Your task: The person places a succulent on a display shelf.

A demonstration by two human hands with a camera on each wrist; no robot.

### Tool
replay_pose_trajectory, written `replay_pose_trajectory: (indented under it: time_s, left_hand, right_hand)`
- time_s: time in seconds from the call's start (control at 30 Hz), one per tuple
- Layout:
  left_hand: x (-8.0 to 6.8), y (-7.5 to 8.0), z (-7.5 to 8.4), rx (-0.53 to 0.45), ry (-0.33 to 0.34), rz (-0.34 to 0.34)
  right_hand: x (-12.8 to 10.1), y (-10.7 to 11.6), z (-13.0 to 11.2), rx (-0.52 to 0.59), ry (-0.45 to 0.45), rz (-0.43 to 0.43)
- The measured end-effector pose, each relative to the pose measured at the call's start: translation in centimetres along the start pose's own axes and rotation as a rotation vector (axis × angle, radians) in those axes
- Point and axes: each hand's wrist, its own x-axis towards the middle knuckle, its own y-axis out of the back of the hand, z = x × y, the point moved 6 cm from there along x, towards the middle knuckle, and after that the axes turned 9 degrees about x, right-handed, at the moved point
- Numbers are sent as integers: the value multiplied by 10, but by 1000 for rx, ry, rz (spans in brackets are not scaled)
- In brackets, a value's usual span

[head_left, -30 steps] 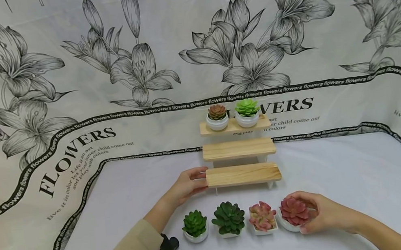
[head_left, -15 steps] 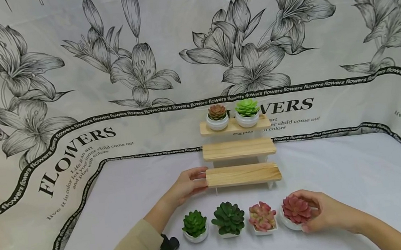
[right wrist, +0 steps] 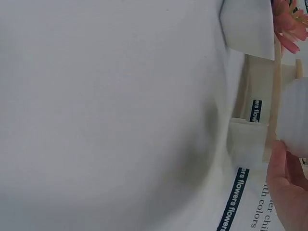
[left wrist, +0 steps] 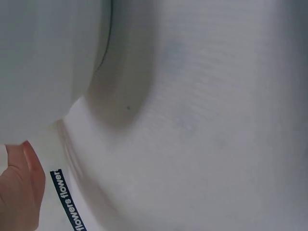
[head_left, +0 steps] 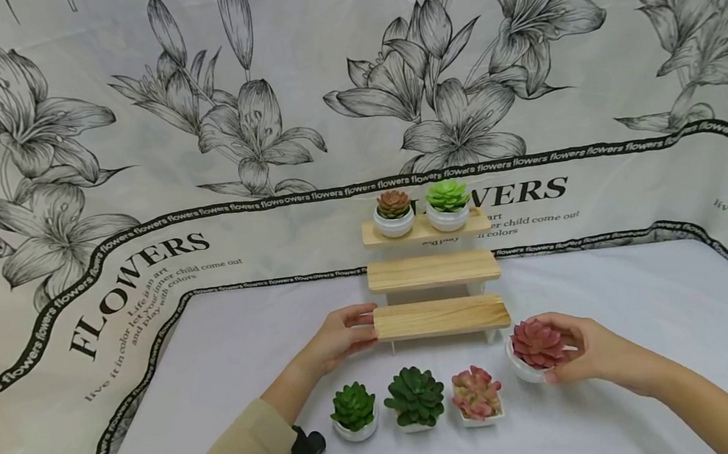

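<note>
My right hand (head_left: 590,351) pinches the white round pot (head_left: 529,368) of a red succulent (head_left: 538,344), fingers behind and thumb in front. It is just in front of the right end of a three-tier wooden plant stand. In the right wrist view the thumb and fingers (right wrist: 288,185) press on the white pot (right wrist: 294,118). My left hand (head_left: 336,339) holds the left end of the lowest shelf (head_left: 440,318), thumb at its front and fingers behind. In the left wrist view only part of that hand (left wrist: 20,190) shows at the lower left.
A green succulent (head_left: 353,407), a dark green one (head_left: 415,398) and a pink one (head_left: 477,394) stand in a row in front. The middle shelf (head_left: 434,271) is bare. A brown succulent (head_left: 393,206) and a bright green one (head_left: 447,197) sit on the top shelf.
My right hand has carried the red succulent forward and slightly right, out of the front row toward the stand. My left hand stays at the lowest shelf's end.
</note>
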Motion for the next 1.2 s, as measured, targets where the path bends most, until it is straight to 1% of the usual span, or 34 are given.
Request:
replay_pose_trajectory:
  time_s: [0.1, 0.2, 0.33, 0.7, 0.87, 1.2]
  left_hand:
    - [0, 0, 0, 3, 9, 6]
    - [1, 0, 1, 5, 13, 8]
    - [1, -1, 1, -2, 11, 2]
    - [4, -1, 2, -2, 11, -1]
    - [4, -1, 1, -12, 12, 3]
    - [1, 1, -2, -9, 11, 2]
  right_hand:
    - [4, 3, -11, -3, -2, 23]
    - [9, 7, -22, -23, -10, 61]
    - [16, 12, -36, -58, -4, 87]
    - [44, 8, -68, -90, 54, 84]
    - [58, 3, -77, -113, 45, 88]
    - [95, -11, -80, -89, 55, 73]
